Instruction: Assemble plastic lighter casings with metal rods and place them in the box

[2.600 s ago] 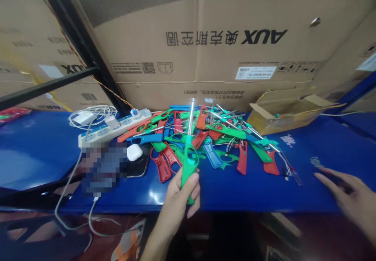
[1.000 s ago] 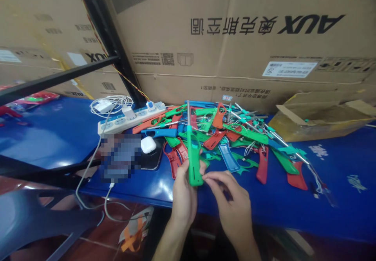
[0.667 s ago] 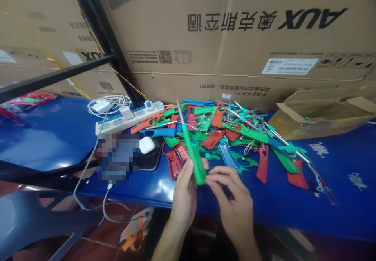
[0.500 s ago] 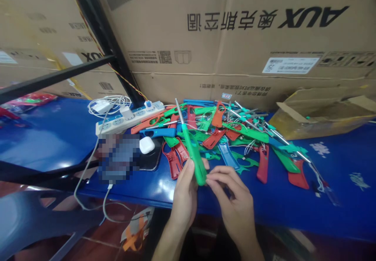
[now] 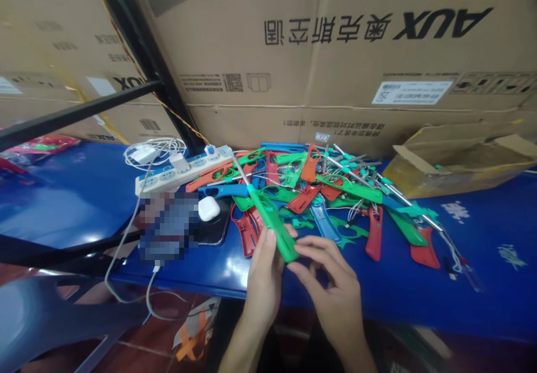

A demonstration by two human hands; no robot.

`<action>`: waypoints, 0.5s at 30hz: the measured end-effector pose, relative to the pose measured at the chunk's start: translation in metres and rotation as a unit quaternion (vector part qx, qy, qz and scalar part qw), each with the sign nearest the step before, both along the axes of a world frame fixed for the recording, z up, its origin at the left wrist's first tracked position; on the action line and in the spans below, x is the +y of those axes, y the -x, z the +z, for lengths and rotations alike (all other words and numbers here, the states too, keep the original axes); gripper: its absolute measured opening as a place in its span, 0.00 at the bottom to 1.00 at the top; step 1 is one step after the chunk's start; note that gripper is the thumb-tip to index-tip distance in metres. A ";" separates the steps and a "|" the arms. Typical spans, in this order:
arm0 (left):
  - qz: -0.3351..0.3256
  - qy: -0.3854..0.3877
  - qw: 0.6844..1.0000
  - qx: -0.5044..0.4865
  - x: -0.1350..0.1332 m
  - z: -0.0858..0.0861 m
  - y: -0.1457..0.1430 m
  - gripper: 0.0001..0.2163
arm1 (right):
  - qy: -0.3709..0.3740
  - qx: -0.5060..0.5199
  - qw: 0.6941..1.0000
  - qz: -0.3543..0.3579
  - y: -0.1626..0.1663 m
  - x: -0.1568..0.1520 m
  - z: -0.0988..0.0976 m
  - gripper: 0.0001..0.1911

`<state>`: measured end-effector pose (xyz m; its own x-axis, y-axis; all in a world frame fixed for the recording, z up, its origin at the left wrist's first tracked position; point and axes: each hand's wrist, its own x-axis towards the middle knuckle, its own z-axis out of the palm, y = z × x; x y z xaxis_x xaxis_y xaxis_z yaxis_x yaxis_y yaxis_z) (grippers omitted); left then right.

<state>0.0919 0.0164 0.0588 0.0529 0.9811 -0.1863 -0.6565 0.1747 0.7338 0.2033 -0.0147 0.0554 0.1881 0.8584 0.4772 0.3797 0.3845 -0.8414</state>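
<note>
A shiny blue worktop [image 5: 390,308] holds a messy pile of red, green and blue plastic lighter parts [image 5: 306,197]. A long white power strip [image 5: 161,179] lies on the left, and a small open cardboard box [image 5: 444,178] sits on the right. A huge brown cardboard sheet [image 5: 335,82] stands behind. Below is a red tiled floor [image 5: 146,356] with a smooth blue-grey plastic chair [image 5: 29,317]. Near the front edge, the left hand [image 5: 264,275] has its fingers wrapped around a long green plastic lighter with a metal tube [image 5: 282,243], held up and tilted. The right hand's [image 5: 333,278] finger and thumb pinch its bottom end.

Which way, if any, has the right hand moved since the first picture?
Yes, leftward: against the open box, the right hand went from in front of its right end to left of it, at the green lighter.
</note>
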 end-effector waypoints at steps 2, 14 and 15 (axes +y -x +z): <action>0.002 -0.003 1.000 0.003 0.000 -0.001 -0.001 0.20 | -0.007 -0.004 1.000 -0.007 0.000 0.000 0.000 0.09; -0.012 0.019 1.000 -0.010 -0.001 0.006 0.000 0.22 | -0.069 -0.047 0.996 -0.008 0.003 -0.001 -0.003 0.17; -0.014 0.016 1.000 -0.008 -0.001 0.007 0.000 0.22 | -0.063 -0.026 0.998 -0.013 0.004 -0.003 -0.004 0.19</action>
<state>0.0920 0.0152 0.0658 0.0831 0.9726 -0.2172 -0.6629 0.2167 0.7166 0.1992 -0.0177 0.0514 0.1816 0.7864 0.5905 0.4337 0.4749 -0.7658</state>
